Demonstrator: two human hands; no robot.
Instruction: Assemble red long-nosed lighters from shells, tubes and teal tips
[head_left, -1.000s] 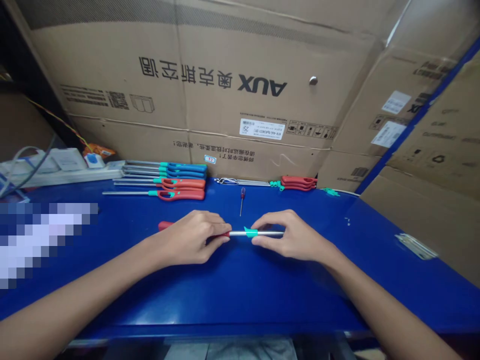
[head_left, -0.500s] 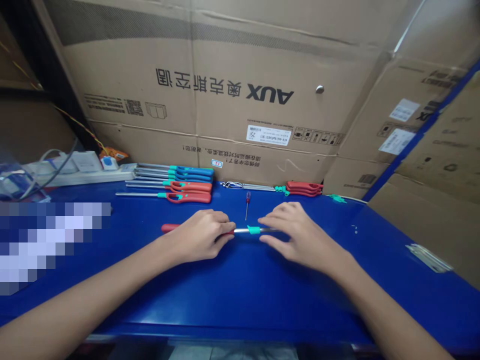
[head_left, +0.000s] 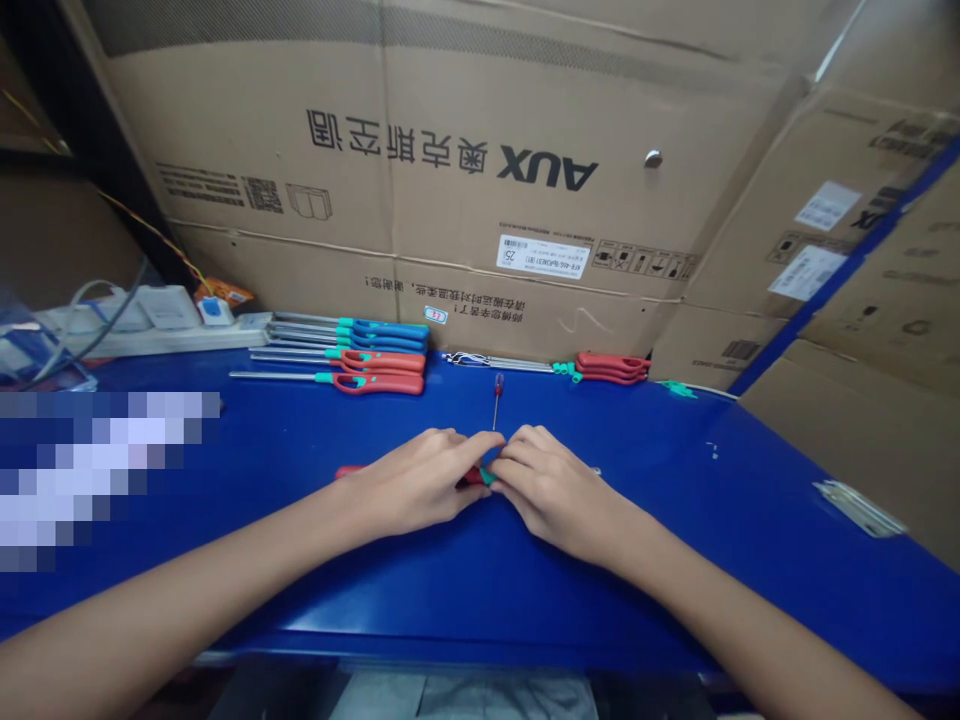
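Observation:
Near the middle of the blue table, my left hand [head_left: 420,478] is closed around a red lighter [head_left: 472,477], whose handle end sticks out to the left. Fingers of my right hand [head_left: 551,488] pinch the green collar [head_left: 487,476] where the red body ends. Both hands nearly touch there. Most of the metal tube is hidden under my right hand; its tip shows just beyond. A small screwdriver [head_left: 499,388] with a clear and red handle lies behind my hands.
Blue and red lighters [head_left: 382,383] lie stacked at the back left, beside a white power strip [head_left: 251,330]. More red handles [head_left: 611,367], metal tubes [head_left: 521,364] and green pieces [head_left: 679,388] rest along the cardboard wall [head_left: 442,210]. Metal strips [head_left: 861,508] lie at the right on the table [head_left: 420,590].
My right hand has moved left along the tube and closed at the green collar, which now sits against the red body. The camera view has shifted slightly.

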